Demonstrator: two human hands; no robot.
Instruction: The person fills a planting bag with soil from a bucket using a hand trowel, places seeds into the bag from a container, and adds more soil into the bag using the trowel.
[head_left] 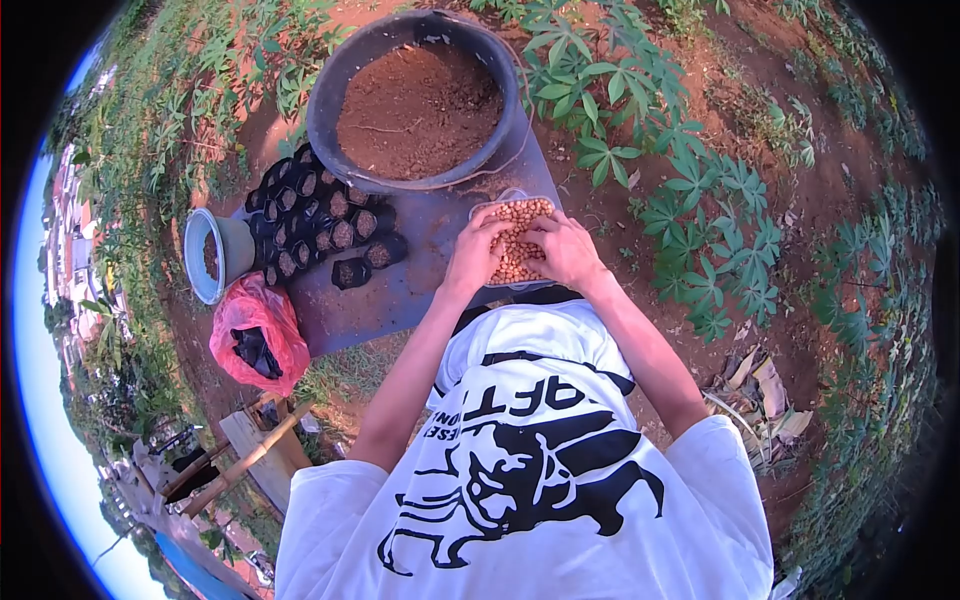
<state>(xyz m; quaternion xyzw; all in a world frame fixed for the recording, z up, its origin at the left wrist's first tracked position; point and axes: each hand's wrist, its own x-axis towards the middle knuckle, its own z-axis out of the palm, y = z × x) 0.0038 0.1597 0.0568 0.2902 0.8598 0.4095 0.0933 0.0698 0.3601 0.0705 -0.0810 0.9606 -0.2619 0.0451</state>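
Note:
A clear plastic container [512,287] full of small round tan seeds [520,262] sits at the near edge of the table, close to my body. From its left side, my left hand [478,248] reaches in with bent fingers among the seeds. My right hand [568,250] comes in from the opposite side, its fingers curled onto the seeds too. The fingertips of both hands are partly hidden, and the exact kind of seed is too small to tell.
Beyond the container stands a large black tub [330,150] of brown soil [420,110]. Several soil-filled black bags [325,225] cluster to the left on the grey table [440,235]. Near them are a pale bucket [236,250] and a red plastic bag [285,310]. Leafy plants [700,220] grow at right.

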